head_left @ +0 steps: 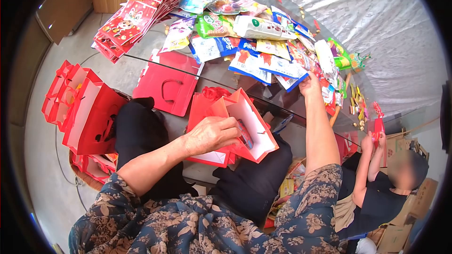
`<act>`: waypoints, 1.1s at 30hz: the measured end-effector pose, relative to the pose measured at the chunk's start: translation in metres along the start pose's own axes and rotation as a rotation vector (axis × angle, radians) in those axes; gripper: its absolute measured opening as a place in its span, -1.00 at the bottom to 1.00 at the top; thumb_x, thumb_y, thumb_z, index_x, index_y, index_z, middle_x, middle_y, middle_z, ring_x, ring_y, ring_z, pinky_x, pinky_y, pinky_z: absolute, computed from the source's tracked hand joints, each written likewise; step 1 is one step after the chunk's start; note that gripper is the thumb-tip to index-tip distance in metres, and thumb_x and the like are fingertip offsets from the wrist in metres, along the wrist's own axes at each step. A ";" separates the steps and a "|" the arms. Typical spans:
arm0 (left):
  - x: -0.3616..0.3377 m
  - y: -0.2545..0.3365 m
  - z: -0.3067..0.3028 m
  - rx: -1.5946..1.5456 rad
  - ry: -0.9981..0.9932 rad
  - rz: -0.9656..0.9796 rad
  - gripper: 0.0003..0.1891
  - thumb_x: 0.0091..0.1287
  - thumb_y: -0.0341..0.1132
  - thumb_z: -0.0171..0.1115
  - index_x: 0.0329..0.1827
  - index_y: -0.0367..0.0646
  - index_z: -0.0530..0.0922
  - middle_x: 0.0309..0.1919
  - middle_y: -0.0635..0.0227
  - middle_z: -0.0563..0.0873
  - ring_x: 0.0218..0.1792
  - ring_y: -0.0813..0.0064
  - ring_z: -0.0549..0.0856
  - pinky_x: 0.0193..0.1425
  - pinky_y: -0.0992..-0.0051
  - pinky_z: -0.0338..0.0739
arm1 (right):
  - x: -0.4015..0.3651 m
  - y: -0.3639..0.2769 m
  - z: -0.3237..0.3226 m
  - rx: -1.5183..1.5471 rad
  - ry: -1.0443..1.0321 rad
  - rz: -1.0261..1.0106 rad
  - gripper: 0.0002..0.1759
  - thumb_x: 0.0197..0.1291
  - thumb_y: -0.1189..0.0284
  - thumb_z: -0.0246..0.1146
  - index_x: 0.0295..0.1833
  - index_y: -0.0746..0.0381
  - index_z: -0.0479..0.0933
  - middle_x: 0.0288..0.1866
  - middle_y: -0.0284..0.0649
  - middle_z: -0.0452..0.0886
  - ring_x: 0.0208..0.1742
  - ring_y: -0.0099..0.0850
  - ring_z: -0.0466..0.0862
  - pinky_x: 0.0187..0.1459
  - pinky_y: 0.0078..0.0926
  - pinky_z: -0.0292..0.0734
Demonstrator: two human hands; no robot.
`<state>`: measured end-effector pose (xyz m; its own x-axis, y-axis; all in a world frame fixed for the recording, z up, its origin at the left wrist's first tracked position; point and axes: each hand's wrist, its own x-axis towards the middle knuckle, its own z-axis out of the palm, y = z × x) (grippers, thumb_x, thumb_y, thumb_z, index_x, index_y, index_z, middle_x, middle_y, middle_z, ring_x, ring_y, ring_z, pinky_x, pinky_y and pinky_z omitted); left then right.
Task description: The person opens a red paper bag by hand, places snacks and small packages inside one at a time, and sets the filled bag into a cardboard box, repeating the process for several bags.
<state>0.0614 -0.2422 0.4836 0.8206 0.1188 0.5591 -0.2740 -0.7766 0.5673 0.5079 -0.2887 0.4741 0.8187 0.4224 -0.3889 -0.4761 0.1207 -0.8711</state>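
Note:
My left hand (214, 134) is closed on the rim of an open red paper gift bag (264, 142), which tilts over my lap. Its white inside shows, with something red and blue partly visible in it. Stretched out to the glass table, my right hand (310, 84) pinches the corner of a blue-and-white snack packet (293, 83). That packet lies at the near edge of a heap of snacks, beside similar blue-and-white packets (249, 63). A long white packet (263, 28) and a green packet (214, 25) rest farther back in the heap.
Flat red printed bags (129, 21) are stacked at the table's left end. A red box-like bag with a handle (168, 82) shows near my knees. Standing red gift bags (89, 108) are at my left. At the right, another person (376, 193) holds up a red item (376, 127).

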 end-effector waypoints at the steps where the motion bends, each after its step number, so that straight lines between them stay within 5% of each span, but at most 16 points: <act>1: 0.000 0.000 0.000 0.002 -0.002 -0.001 -0.73 0.15 -0.36 0.50 -0.14 -0.16 0.61 -0.15 0.32 0.64 -0.22 0.26 0.72 -0.17 0.30 0.67 | -0.008 -0.003 0.007 -0.009 0.030 -0.045 -0.90 0.33 0.36 0.25 -0.12 0.12 0.58 -0.38 -0.41 0.68 -0.50 -0.54 0.59 -0.55 -0.62 0.32; 10: 0.004 0.003 0.001 0.015 -0.016 0.003 -0.75 0.20 -0.32 0.47 -0.12 -0.14 0.62 -0.14 0.34 0.64 -0.21 0.29 0.73 -0.17 0.33 0.69 | -0.014 -0.039 0.011 0.116 -0.168 -0.246 -0.80 0.28 0.55 0.28 -0.01 0.23 0.48 -0.20 -0.18 0.71 -0.28 -0.35 0.72 -0.37 -0.47 0.49; 18: 0.002 0.003 -0.001 0.024 0.015 0.017 -0.76 0.22 -0.31 0.46 -0.12 -0.14 0.62 -0.15 0.34 0.64 -0.20 0.26 0.73 -0.18 0.32 0.68 | -0.077 -0.074 0.033 -0.100 -0.127 -0.628 -0.81 0.41 0.46 0.26 0.02 0.22 0.41 -0.16 -0.17 0.71 -0.25 -0.36 0.78 -0.33 -0.57 0.51; 23: -0.004 0.000 -0.001 0.015 0.008 0.019 -0.76 0.22 -0.30 0.46 -0.12 -0.15 0.61 -0.17 0.32 0.64 -0.22 0.24 0.72 -0.18 0.30 0.66 | -0.169 -0.060 0.016 -0.142 -0.390 -0.657 -0.77 0.46 0.46 0.23 0.15 0.19 0.44 -0.01 -0.22 0.68 -0.14 -0.37 0.76 -0.12 -0.47 0.53; 29: -0.005 0.001 -0.002 0.030 -0.006 0.017 -0.76 0.23 -0.31 0.45 -0.12 -0.14 0.61 -0.19 0.31 0.62 -0.22 0.24 0.71 -0.19 0.30 0.65 | -0.286 -0.010 -0.012 -0.308 -0.466 -0.581 -0.83 0.49 0.42 0.20 0.06 0.27 0.47 -0.20 -0.17 0.71 -0.24 -0.41 0.73 -0.14 -0.48 0.49; 33: -0.006 0.004 0.000 0.029 0.015 0.021 -0.76 0.23 -0.31 0.45 -0.11 -0.12 0.61 -0.18 0.33 0.63 -0.21 0.24 0.72 -0.21 0.31 0.66 | -0.320 0.018 -0.031 -0.530 -0.468 -0.531 -0.83 0.49 0.45 0.20 0.05 0.33 0.52 -0.16 -0.18 0.73 -0.24 -0.47 0.73 -0.16 -0.55 0.50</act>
<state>0.0550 -0.2455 0.4821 0.8071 0.1112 0.5798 -0.2763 -0.7968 0.5374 0.2470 -0.4494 0.5736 0.6186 0.7675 0.1681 0.2366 0.0220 -0.9713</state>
